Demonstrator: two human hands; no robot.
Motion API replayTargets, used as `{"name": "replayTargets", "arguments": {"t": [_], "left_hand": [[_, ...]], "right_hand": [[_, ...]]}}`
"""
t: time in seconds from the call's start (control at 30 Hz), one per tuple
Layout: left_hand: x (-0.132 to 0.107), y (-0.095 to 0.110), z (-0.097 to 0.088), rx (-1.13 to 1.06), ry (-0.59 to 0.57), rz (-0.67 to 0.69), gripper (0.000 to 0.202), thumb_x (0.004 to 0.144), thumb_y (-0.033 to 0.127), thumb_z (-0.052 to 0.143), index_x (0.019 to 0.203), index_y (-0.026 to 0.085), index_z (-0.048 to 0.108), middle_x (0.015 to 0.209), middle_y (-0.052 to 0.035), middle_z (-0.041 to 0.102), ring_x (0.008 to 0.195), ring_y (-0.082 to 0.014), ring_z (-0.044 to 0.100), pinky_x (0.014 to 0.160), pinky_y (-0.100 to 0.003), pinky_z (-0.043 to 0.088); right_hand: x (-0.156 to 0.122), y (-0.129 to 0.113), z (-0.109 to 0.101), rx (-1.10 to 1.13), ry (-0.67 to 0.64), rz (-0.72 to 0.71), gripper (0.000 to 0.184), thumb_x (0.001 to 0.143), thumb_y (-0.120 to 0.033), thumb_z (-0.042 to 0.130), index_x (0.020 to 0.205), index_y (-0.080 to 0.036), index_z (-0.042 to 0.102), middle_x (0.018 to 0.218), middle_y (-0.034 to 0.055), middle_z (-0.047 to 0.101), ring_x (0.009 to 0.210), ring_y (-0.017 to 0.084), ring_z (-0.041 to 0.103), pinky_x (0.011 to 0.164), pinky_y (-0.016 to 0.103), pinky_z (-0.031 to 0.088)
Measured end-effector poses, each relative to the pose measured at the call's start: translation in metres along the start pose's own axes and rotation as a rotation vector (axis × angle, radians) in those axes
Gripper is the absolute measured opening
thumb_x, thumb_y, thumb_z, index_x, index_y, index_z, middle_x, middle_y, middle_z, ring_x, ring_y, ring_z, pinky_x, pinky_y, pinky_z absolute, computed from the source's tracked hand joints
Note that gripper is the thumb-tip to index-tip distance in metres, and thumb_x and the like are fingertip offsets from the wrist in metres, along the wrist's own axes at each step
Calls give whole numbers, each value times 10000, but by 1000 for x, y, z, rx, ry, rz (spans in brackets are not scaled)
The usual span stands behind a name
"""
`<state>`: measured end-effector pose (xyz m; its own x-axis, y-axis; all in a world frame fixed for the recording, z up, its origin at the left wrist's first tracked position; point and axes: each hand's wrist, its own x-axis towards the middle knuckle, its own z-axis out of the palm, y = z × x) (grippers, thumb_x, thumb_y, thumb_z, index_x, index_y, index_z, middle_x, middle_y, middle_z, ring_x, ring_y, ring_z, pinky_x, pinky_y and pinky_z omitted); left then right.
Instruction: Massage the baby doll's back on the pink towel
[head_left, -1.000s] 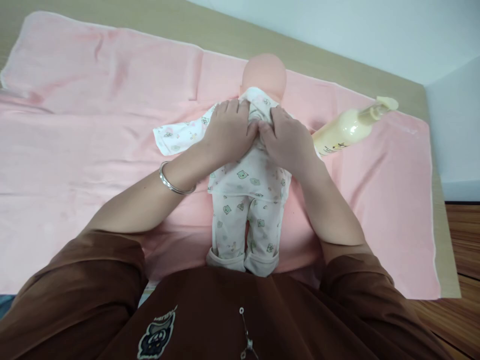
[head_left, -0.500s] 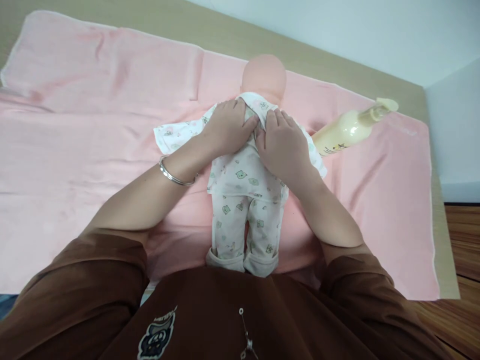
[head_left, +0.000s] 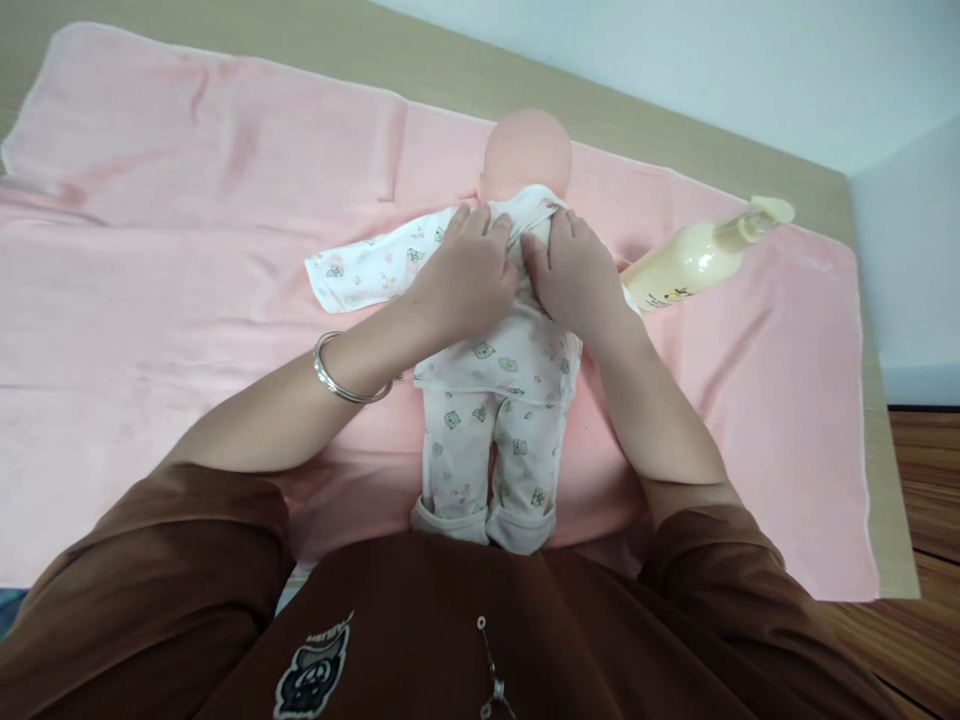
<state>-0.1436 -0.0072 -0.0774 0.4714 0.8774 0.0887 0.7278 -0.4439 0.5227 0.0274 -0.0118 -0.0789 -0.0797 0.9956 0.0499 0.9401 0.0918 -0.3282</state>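
Note:
A baby doll [head_left: 528, 150] lies with its bald head away from me, wearing a white printed shirt [head_left: 495, 360] and matching trousers [head_left: 457, 450] with turned-up cuffs. My left hand [head_left: 474, 262] is closed on the shirt's upper left front, its fingertips just below the collar. On the other side of the chest, my right hand [head_left: 576, 270] pinches the bunched collar cloth between thumb and fingers. The two thumbs are close together over the middle of the chest. One sleeve [head_left: 367, 268] stretches out flat to the left; the right sleeve is mostly hidden behind my right hand and forearm.
A pale yellow pump bottle [head_left: 694, 258] lies tilted to the doll's right. Underneath is a wrinkled pink blanket [head_left: 187, 330] over a wooden table [head_left: 675, 125]. A white wall [head_left: 750, 70] stands behind the table, and wooden floor [head_left: 930, 490] shows at the right.
The collar cloth has been drawn toward the right and bunched up more. My right hand has shifted slightly right, and my left fingers have turned inward. Doll's head and bottle stay in place.

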Motion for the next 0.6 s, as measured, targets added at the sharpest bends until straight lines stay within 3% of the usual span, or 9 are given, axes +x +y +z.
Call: {"name": "replayTargets", "arguments": {"t": [0.13,0.27,0.43,0.6], "left_hand": [[20,-20,8,-53,22,-74,362,1076,338,303,1166,209,629,1298,-152,648,1358,-374,553,1188,-643,444],[32,-31,16,-23,20,-70,447,1072,350,220,1212,194,615,1351,-181,634,1411,-389,512,1241,-687,363],[16,-17,12,-28,62,-51,640,1057,508,189,1476,141,505,1547,-175,540,1525,-395,397,1350,-652,247],[-5,2,1,28,-3,-40,590,1039,319,307,1532,55,495,1675,-188,466,1641,-375,328,1385,-581,267]], "right_hand": [[-18,-12,-1,-69,-42,-100,664,1083,-466,358,1580,-25,381,1694,281,396,1646,429,325,1360,670,267],[-25,-19,-4,-64,-43,-149,663,1069,-482,373,1584,-65,398,1700,236,408,1643,443,320,1349,707,265],[-11,-12,-8,-7,-28,-71,549,1097,-448,310,1453,-96,535,1569,216,565,1556,388,469,1297,655,382],[5,-5,-10,-12,-64,96,570,1125,-445,279,1372,-42,596,1460,251,642,1437,371,587,1238,575,457]]}}
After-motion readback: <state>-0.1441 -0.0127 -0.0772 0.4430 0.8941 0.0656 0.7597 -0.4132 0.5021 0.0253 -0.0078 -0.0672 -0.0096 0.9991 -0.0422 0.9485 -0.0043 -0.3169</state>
